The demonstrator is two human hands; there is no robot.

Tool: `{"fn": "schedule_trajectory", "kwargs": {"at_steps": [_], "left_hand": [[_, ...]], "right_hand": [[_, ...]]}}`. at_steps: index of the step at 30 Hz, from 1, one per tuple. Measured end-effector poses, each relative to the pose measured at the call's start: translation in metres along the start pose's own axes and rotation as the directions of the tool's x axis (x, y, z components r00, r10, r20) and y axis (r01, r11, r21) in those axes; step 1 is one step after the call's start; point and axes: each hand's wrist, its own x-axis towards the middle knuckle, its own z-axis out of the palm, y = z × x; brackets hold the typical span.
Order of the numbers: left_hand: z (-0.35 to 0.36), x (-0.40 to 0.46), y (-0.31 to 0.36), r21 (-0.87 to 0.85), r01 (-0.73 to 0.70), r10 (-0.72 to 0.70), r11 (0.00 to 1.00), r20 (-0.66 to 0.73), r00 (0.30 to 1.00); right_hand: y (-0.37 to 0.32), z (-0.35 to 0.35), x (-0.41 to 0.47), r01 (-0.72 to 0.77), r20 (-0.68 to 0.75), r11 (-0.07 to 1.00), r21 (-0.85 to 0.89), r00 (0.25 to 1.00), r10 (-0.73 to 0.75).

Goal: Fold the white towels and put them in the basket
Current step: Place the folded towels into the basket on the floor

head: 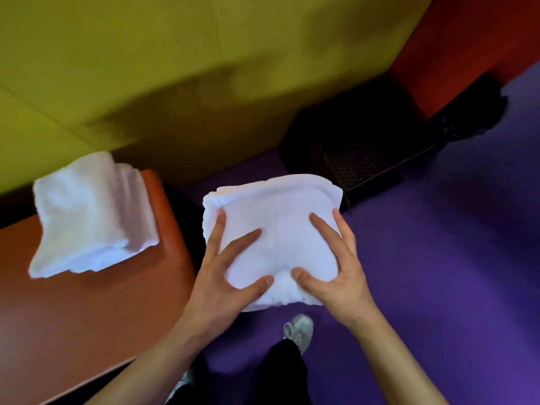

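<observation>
We see a dark mesh-sided basket (pixel 359 159) standing on the purple floor (pixel 453 258) at the foot of the yellow-green wall (pixel 146 54), with a red wall panel (pixel 467 39) just to its right; its inside is in deep shadow and the frame is blurred, so we cannot tell what, if anything, lies in it. In front of the basket, and overlapping its near corner in our view, we hold a folded white towel (pixel 271 226) in the air above the floor. Our left hand (pixel 222 276) grips the towel's left and near side, fingers spread across the top and thumb pressing near the front edge. Our right hand (pixel 336 267) grips the right and near side in the same way, fingers splayed over the top and thumb pressing beside the left thumb, the two thumbs close but apart. To the left, an orange-brown tabletop (pixel 87 331) carries a second stack of white towels (pixel 90 214), folded in layers whose edges show stepped along its right side; it lies near the tabletop's far right corner, well apart from the towel in our hands. Below the towel we see a grey sneaker (pixel 299 328) on the floor and a dark trouser leg (pixel 283 375).
</observation>
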Motion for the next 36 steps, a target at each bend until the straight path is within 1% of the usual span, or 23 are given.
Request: {"fn": "schedule_trajectory", "kwargs": {"at_steps": [5, 8, 14, 16, 18, 25, 28, 31, 34, 36], "left_hand": [[0.052, 0.064, 0.050, -0.022, -0.017, 0.018, 1.000, 0.039, 0.999], [0.080, 0.106, 0.068, -0.046, -0.014, 0.017, 0.999, 0.074, 0.997], [0.134, 0.196, 0.078, -0.103, -0.017, 0.028, 0.995, 0.106, 0.994], [0.155, 0.228, 0.080, -0.120, 0.008, 0.006, 0.993, 0.117, 0.993], [0.177, 0.261, 0.078, -0.144, 0.007, 0.012, 0.990, 0.131, 0.991], [0.259, 0.372, 0.050, -0.137, 0.073, -0.052, 0.988, 0.156, 0.986], [0.292, 0.411, 0.031, -0.140, 0.116, -0.092, 0.983, 0.165, 0.982], [0.324, 0.450, 0.006, -0.085, 0.164, -0.148, 0.983, 0.167, 0.975], [0.346, 0.496, -0.025, -0.033, 0.165, -0.153, 0.986, 0.236, 0.960], [0.357, 0.529, -0.050, 0.034, 0.150, -0.153, 0.988, 0.316, 0.936]], "right_hand": [[0.010, -0.078, 0.045, 0.000, -0.048, 1.000, -0.012, 0.999, 0.000], [0.021, -0.113, 0.074, -0.017, -0.073, 1.000, -0.016, 0.997, 0.016], [0.050, -0.171, 0.149, -0.060, -0.081, 0.997, -0.053, 0.995, 0.056], [0.061, -0.193, 0.177, -0.101, -0.073, 0.993, -0.064, 0.993, 0.096], [0.076, -0.211, 0.207, -0.104, -0.078, 0.992, -0.076, 0.992, 0.099], [0.155, -0.254, 0.312, -0.172, -0.060, 0.982, -0.078, 0.984, 0.167], [0.193, -0.265, 0.354, -0.182, -0.017, 0.980, -0.077, 0.983, 0.181], [0.237, -0.269, 0.396, -0.208, 0.000, 0.975, -0.074, 0.978, 0.208], [0.287, -0.259, 0.428, -0.212, -0.046, 0.974, -0.086, 0.977, 0.209], [0.321, -0.243, 0.438, -0.244, -0.106, 0.969, -0.043, 0.965, 0.238]]}}
